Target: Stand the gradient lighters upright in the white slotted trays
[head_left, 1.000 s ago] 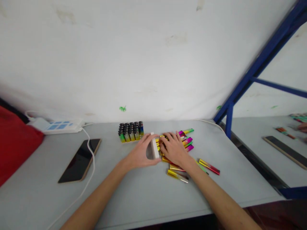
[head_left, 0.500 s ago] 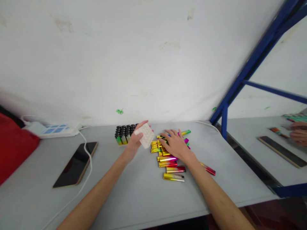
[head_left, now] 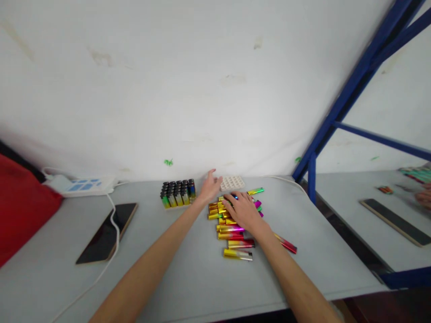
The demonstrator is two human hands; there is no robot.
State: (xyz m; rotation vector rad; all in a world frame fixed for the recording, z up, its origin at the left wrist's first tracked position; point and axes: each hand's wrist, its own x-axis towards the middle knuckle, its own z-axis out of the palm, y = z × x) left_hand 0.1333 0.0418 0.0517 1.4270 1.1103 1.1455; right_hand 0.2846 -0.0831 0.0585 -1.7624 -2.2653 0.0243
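Note:
A white tray with rows of round holes (head_left: pixel 232 182) lies on the table against the wall. Just left of it is my left hand (head_left: pixel 210 187), its fingers apart and nothing in it. My right hand (head_left: pixel 245 211) rests with fingers spread over a loose pile of shiny metallic lighters (head_left: pixel 231 229) in gold, red and purple; its palm hides part of the pile. Left of my left hand, a block of upright lighters with black tops (head_left: pixel 178 194) stands in rows in a similar pale tray.
A dark phone (head_left: pixel 107 233) lies at the left, crossed by a white cable from a power strip (head_left: pixel 87 185). Red fabric (head_left: pixel 23 206) is at the far left. A blue metal frame (head_left: pixel 311 166) stands at the right; beyond it another person's hand (head_left: pixel 424 196) shows over a second table.
My left hand has moved right and toward the wall and let go of the white tray, which now lies on the table. My right hand stays over the pile.

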